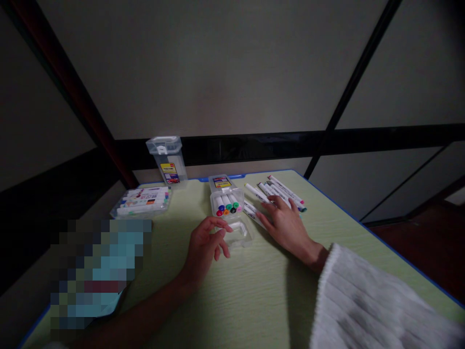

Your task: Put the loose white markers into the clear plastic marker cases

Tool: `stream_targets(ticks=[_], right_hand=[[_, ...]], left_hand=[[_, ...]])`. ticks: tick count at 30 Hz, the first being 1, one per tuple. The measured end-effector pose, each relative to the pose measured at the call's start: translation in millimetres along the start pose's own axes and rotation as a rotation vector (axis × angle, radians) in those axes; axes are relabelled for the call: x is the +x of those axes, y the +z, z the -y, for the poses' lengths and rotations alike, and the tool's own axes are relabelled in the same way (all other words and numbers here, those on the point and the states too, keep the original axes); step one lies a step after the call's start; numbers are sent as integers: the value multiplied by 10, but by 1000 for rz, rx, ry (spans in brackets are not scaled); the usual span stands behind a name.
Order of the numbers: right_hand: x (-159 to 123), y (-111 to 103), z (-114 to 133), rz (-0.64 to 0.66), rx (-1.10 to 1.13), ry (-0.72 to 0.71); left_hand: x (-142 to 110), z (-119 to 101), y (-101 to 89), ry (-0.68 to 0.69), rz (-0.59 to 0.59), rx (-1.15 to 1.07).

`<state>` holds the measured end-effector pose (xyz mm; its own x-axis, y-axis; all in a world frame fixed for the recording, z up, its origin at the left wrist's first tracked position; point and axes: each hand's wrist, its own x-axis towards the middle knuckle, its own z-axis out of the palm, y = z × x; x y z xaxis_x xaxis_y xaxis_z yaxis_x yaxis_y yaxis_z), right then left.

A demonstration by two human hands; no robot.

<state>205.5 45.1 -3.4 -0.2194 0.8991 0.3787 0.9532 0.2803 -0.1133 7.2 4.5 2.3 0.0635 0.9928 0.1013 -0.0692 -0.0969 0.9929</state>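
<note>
My left hand (208, 244) hovers over the front of the table beside the clear lid (242, 237), its fingers bent and apart with nothing in them. That lid belongs to a see-through marker case (214, 208) lying on its side, its open end toward me. Several markers (226, 199) are inside, with blue, green, red, orange, black and pink ends showing. To the right, my right hand (284, 222) rests palm down over loose white markers (281, 190), fingers spread and touching some of them. The hand hides part of the pile.
A tall clear plastic case (172, 162) with a yellow label stands at the back left. In front of it lies a clear pack of markers (143, 199). A blurred-out light blue item (116, 261) occupies the left edge. The green table (250, 300) has a blue rim, with a panelled wall behind.
</note>
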Motion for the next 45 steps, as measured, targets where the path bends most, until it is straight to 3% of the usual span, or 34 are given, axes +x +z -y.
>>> stream_targets(ticks=[9, 20, 28, 36, 45], right_hand=[[-25, 14, -7, -76, 140, -2], [-23, -17, 8, -334, 437, -172], [-48, -45, 39, -366, 449, -147], [-87, -17, 39, -298, 449, -199], [-76, -30, 41, -326, 465, -394]], left_hand=[[2, 7, -5, 3, -8, -2], [-7, -10, 3, -3, -13, -9], [0, 18, -5, 27, -16, -27], [6, 15, -10, 41, -19, -48], [3, 11, 14, 86, -99, -100]])
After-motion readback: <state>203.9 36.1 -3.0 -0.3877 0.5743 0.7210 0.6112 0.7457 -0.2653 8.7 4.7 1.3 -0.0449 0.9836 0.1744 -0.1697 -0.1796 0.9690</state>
